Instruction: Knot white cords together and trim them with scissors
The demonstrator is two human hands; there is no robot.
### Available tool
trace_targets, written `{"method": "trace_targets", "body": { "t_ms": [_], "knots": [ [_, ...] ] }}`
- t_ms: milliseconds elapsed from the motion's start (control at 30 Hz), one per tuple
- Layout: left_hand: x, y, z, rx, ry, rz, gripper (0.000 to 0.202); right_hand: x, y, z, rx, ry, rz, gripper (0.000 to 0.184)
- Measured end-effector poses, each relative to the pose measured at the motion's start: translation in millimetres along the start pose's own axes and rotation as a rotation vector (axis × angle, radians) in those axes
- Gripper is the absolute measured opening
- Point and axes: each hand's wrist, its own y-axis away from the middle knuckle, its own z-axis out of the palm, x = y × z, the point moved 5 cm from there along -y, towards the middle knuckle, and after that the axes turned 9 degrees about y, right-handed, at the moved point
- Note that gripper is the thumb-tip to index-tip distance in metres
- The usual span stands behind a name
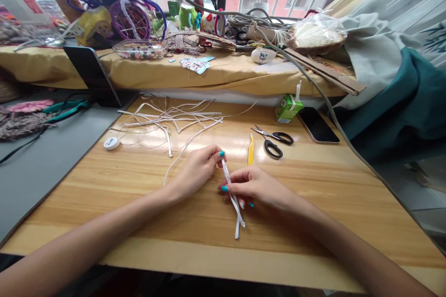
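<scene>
Above the wooden table, my left hand (198, 167) pinches the upper end of a white flat cord (226, 171) between thumb and forefinger. Lower down, my right hand (256, 186) grips the same cord between thumb and fingers. Two tails of the cord hang below my right hand and cross each other near their ends. Behind my right hand lies a yellow pointed tool (251, 148), its lower end hidden. Black-handled scissors (273, 144) rest with blades apart to its right. A loose heap of white cords (174, 116) spreads beyond my left hand.
A small white round case (111, 143) sits on the table's left side. At the back right stand a green drink carton (288, 108) and a dark phone (318, 125). A grey cable (322, 93) runs down the right. Behind, a cloth-covered ledge (223, 76) holds craft clutter.
</scene>
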Motion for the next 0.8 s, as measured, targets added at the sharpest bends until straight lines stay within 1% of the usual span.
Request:
{"method": "trace_targets", "body": {
  "t_ms": [100, 200, 333, 433, 600, 667, 800],
  "knots": [
    [-5.0, -2.2, -0.1, 0.015, 0.009, 0.004, 0.022, -0.9, 1.0, 2.3, -0.023, 0.012, -0.002, 0.023],
    [-7.1, -5.0, -2.2, 0.037, 0.027, -0.009, 0.022, -2.7, 1.0, 2.6, -0.021, 0.011, -0.036, 0.027],
    [-3.9, -6.7, -5.3, 0.049, 0.053, -0.03, 0.024, -3.9, -0.3, -1.5, 0.055, -0.022, -0.052, 0.028],
    [0.4, -4.7, -6.0, 0.061, 0.043, -0.007, 0.023, -5.3, -1.2, -3.7, 0.114, -0.07, -0.064, 0.027],
    [1.8, -0.5, -0.7, 0.019, 0.039, 0.044, 0.022, -6.7, -2.6, -4.0, 0.174, -0.154, -0.122, 0.031],
    [0.9, -0.5, 1.1, -0.003, 0.055, 0.03, 0.022, -5.9, -3.3, -3.6, 0.167, -0.196, -0.124, 0.03],
    [1.2, -1.9, 2.6, -0.045, 0.112, -0.049, 0.022, -3.8, -4.2, -5.0, 0.173, -0.244, -0.109, 0.027]
  ]
}}
